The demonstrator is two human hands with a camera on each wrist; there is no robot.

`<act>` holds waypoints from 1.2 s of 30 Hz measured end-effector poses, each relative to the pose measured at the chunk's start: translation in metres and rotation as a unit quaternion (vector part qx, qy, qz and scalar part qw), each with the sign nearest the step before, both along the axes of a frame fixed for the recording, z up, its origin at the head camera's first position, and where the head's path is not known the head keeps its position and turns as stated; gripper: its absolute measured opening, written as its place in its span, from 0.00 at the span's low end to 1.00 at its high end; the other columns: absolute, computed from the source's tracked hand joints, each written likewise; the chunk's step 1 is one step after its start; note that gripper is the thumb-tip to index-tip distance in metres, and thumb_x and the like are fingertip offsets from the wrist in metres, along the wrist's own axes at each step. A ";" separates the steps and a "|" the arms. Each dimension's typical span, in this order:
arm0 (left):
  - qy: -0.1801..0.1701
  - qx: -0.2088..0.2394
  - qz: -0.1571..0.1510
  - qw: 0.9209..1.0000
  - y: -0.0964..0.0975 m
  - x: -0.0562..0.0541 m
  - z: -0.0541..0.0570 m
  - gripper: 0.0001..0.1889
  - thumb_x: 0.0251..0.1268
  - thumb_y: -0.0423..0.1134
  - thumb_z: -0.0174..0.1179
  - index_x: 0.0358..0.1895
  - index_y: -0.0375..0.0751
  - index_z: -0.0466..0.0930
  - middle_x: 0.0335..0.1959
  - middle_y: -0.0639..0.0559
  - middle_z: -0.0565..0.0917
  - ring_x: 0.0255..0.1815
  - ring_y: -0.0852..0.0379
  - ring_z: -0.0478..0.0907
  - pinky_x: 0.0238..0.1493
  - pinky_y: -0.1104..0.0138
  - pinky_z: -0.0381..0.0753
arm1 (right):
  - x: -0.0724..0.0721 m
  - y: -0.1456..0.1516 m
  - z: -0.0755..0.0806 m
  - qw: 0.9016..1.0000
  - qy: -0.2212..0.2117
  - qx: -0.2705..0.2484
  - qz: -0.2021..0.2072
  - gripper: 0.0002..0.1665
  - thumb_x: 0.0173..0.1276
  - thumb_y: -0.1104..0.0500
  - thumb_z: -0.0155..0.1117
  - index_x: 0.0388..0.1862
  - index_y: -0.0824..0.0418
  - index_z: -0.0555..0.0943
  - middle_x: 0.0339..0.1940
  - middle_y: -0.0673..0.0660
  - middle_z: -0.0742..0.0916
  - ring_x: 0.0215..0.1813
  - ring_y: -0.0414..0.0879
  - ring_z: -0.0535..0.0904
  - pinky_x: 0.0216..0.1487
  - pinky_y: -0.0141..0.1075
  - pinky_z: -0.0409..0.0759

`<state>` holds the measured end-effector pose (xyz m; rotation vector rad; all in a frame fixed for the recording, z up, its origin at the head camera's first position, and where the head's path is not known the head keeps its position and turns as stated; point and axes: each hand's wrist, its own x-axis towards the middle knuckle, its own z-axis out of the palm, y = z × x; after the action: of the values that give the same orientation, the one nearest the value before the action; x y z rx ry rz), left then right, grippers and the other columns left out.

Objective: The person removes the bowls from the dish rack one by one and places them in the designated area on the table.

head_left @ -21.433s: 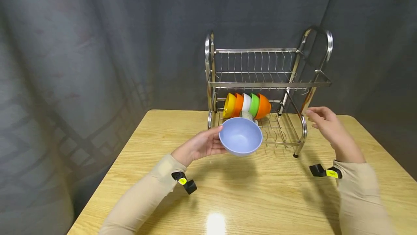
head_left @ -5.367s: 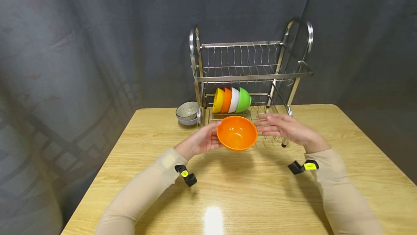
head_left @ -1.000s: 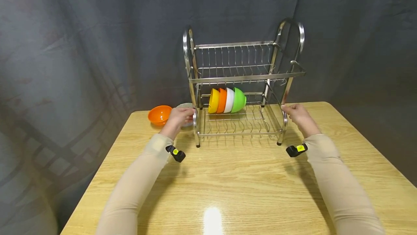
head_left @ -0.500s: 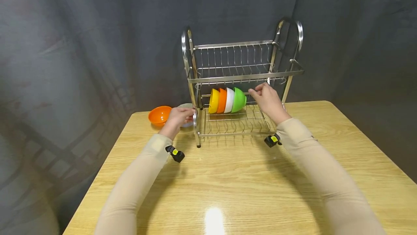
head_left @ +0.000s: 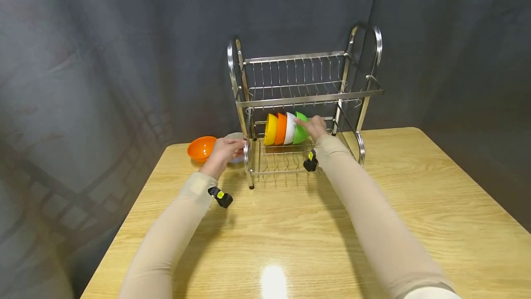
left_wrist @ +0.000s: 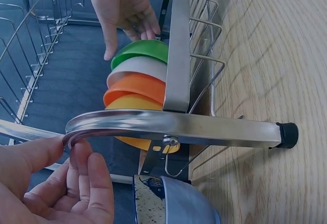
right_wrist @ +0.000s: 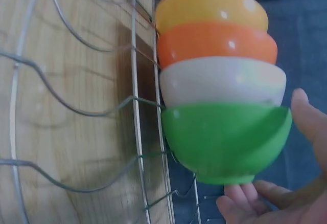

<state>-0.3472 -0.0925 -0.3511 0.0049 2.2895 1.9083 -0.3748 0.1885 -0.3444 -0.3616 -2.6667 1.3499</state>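
My left hand (head_left: 224,152) pinches the curved metal tube at the left end of the dish rack (head_left: 309,100), between thumb and fingers. On the lower tier a row of nested bowls lies on its side: yellow (right_wrist: 212,9), orange (right_wrist: 217,42), white (right_wrist: 222,81) and green (right_wrist: 227,137). My right hand (head_left: 317,126) is at the green bowl, the rightmost one. In the right wrist view its thumb is spread beside the rim and its fingers reach behind the base. The left wrist view shows this hand open, with a gap at the thumb.
Left of the rack, an orange bowl (head_left: 201,149) stands upright on the wooden table (head_left: 232,253). Beside it, partly behind my left hand, a speckled bowl (left_wrist: 149,206) sits in a lavender-blue bowl (left_wrist: 189,203). The upper tier's front bar (head_left: 269,103) passes above the bowls.
My right hand has left the rack's right side and moved left to the green bowl. The left hand keeps its hold. Earlier, the larger orange bowl went from the left hand to the table.
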 end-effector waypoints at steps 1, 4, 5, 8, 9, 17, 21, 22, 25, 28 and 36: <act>0.001 0.000 0.001 1.000 0.001 0.000 0.000 0.16 0.68 0.34 0.59 0.53 0.24 0.79 0.26 0.55 0.80 0.26 0.63 0.77 0.43 0.66 0.84 | -0.001 0.001 0.001 1.000 -0.001 0.010 0.000 0.29 0.67 0.43 0.62 0.37 0.72 0.78 0.24 0.54 0.70 0.26 0.45 0.65 0.28 0.32 0.65; 0.004 0.000 0.001 1.000 0.002 -0.002 0.002 0.16 0.68 0.34 0.59 0.53 0.24 0.79 0.26 0.55 0.80 0.26 0.62 0.77 0.48 0.61 0.83 | -0.005 0.005 0.003 0.999 -0.013 0.030 0.000 0.26 0.66 0.43 0.64 0.26 0.65 0.73 0.22 0.53 0.69 0.23 0.43 0.63 0.24 0.32 0.64; 0.003 -0.001 0.000 1.000 0.002 -0.002 0.002 0.16 0.68 0.34 0.59 0.53 0.24 0.79 0.26 0.55 0.80 0.27 0.62 0.77 0.50 0.59 0.82 | -0.006 0.006 0.003 0.999 -0.016 0.031 0.001 0.27 0.66 0.42 0.64 0.23 0.63 0.72 0.21 0.53 0.68 0.22 0.43 0.63 0.23 0.32 0.63; 0.002 -0.002 -0.002 1.000 0.002 -0.002 0.002 0.16 0.68 0.34 0.59 0.52 0.25 0.80 0.27 0.54 0.80 0.27 0.62 0.77 0.54 0.56 0.81 | -0.008 0.010 0.001 0.999 -0.015 0.028 0.002 0.28 0.66 0.42 0.63 0.17 0.60 0.67 0.20 0.52 0.67 0.22 0.43 0.61 0.23 0.32 0.62; 0.003 -0.002 -0.003 1.000 0.002 -0.002 0.002 0.16 0.68 0.34 0.59 0.53 0.25 0.79 0.27 0.54 0.81 0.27 0.62 0.77 0.53 0.57 0.81 | -0.007 0.010 0.000 0.999 -0.010 0.030 0.002 0.28 0.66 0.42 0.62 0.17 0.59 0.67 0.20 0.52 0.67 0.22 0.43 0.61 0.23 0.33 0.62; 0.002 -0.006 -0.005 1.000 0.005 -0.002 0.003 0.17 0.67 0.33 0.60 0.54 0.24 0.78 0.29 0.53 0.81 0.26 0.62 0.77 0.43 0.64 0.84 | -0.001 0.004 -0.002 0.990 0.041 0.136 -0.002 0.30 0.66 0.42 0.60 0.13 0.59 0.65 0.27 0.58 0.72 0.26 0.48 0.66 0.27 0.34 0.65; 0.002 -0.009 -0.003 1.000 0.003 0.000 0.005 0.16 0.68 0.33 0.59 0.53 0.25 0.79 0.30 0.52 0.80 0.27 0.62 0.77 0.53 0.57 0.81 | 0.005 0.003 0.013 0.982 0.042 0.184 0.010 0.32 0.66 0.42 0.62 0.11 0.58 0.63 0.24 0.56 0.70 0.23 0.46 0.64 0.26 0.35 0.64; 0.004 -0.010 -0.003 1.000 0.002 0.000 0.006 0.16 0.68 0.33 0.59 0.53 0.24 0.79 0.30 0.52 0.80 0.27 0.62 0.77 0.55 0.56 0.80 | 0.008 0.004 0.019 0.981 0.043 0.190 0.018 0.32 0.67 0.43 0.62 0.10 0.58 0.64 0.23 0.55 0.70 0.22 0.46 0.64 0.26 0.35 0.64; 0.008 -0.014 -0.004 1.000 0.001 0.001 0.006 0.17 0.68 0.33 0.59 0.54 0.24 0.78 0.30 0.53 0.80 0.27 0.62 0.76 0.55 0.55 0.80 | 0.020 0.010 0.039 0.977 0.038 0.207 0.039 0.31 0.68 0.43 0.60 0.11 0.58 0.65 0.21 0.55 0.70 0.23 0.47 0.65 0.27 0.36 0.66; 0.006 -0.014 -0.002 1.000 0.000 0.001 0.006 0.17 0.68 0.34 0.59 0.54 0.25 0.79 0.31 0.53 0.80 0.28 0.62 0.77 0.56 0.54 0.79 | 0.036 0.021 0.053 0.979 0.024 0.193 0.061 0.27 0.69 0.43 0.57 0.19 0.60 0.67 0.25 0.56 0.72 0.28 0.49 0.68 0.32 0.37 0.69; -0.005 -0.013 -0.007 1.000 -0.001 0.001 0.002 0.18 0.68 0.35 0.60 0.55 0.26 0.78 0.31 0.52 0.80 0.28 0.61 0.76 0.60 0.53 0.77 | 0.082 0.044 0.070 0.983 -0.009 0.154 0.103 0.35 0.71 0.41 0.49 0.47 0.74 0.79 0.46 0.70 0.81 0.46 0.57 0.77 0.52 0.48 0.77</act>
<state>-0.3457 -0.0934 -0.3487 0.0071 2.3010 1.8673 -0.2924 0.2322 -0.2743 -0.0642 -2.9329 0.9550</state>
